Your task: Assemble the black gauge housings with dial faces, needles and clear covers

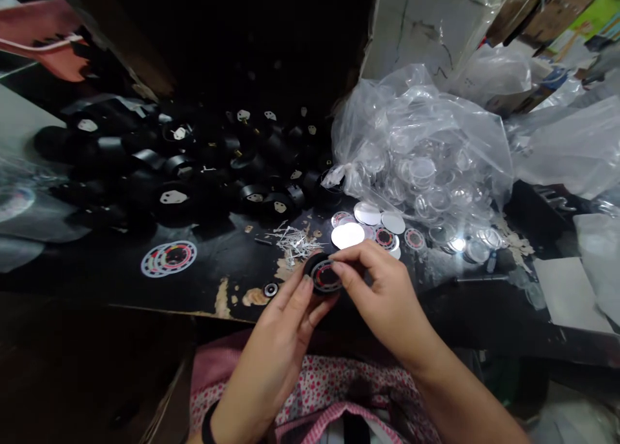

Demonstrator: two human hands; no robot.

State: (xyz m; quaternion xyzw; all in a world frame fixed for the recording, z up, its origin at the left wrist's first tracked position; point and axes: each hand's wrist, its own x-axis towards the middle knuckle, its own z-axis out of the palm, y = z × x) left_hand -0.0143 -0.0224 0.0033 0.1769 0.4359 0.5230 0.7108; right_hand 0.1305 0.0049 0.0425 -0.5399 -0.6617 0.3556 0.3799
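Observation:
Close to the bench's front edge, my left hand (283, 328) is wrapped round a small black round gauge housing (310, 263). A printed dial disc (328, 276), dark with red and white rings, lies at the housing's face. The thumb and index finger of my right hand (380, 295) pinch the dial disc's right edge. Whether the disc is fully seated in the housing, I cannot tell. Just beyond my hands lie loose dial discs and shiny round plates (347, 236). A pile of thin white pointers (298, 244) is left of them.
Many black housings (174, 197) crowd the back left. Larger printed dials (169, 258) overlap at the left front. A clear plastic bag (421, 147) full of transparent round covers stands at the back right. A screwdriver (484, 278) and white paper (574, 294) lie at right.

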